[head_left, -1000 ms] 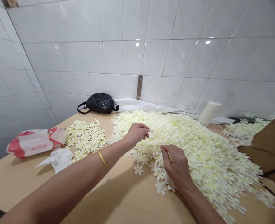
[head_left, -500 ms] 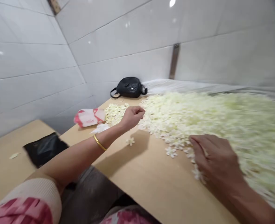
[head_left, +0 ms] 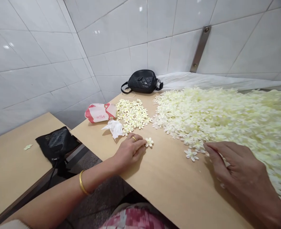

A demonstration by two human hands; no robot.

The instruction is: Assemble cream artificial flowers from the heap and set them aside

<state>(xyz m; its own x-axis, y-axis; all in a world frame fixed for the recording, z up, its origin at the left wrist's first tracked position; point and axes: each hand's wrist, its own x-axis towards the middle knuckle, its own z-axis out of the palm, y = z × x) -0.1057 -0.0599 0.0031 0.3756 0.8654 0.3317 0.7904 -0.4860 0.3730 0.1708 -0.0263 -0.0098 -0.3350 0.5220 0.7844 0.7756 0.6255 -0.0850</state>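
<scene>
A single white flower point(head_left: 149, 142), seemingly artificial with a pale yellow centre, lies on the table at the fingertips of my left hand point(head_left: 131, 149). Its thumb and index finger are closed at the petal's edge, and the hand rests low on the tabletop. My right hand point(head_left: 240, 171) is closed in a pinch at the near edge of a large heap of the same flowers point(head_left: 212, 114). White bits show between its fingers, but what they belong to is hidden. Another loose flower point(head_left: 191, 155) lies left of the right fingertips.
A smaller flower pile point(head_left: 133, 114) lies beside a red-and-white packet point(head_left: 99, 113) and a crumpled tissue point(head_left: 114, 128). A black bag point(head_left: 142, 81) stands against the tiled wall. A black pouch point(head_left: 57, 143) lies at the edge of a second table point(head_left: 16, 171), across a gap.
The view has turned left, bringing the second table into sight. My left hand has come down from above the table to the single flower. My right hand stays pinched by the heap.
</scene>
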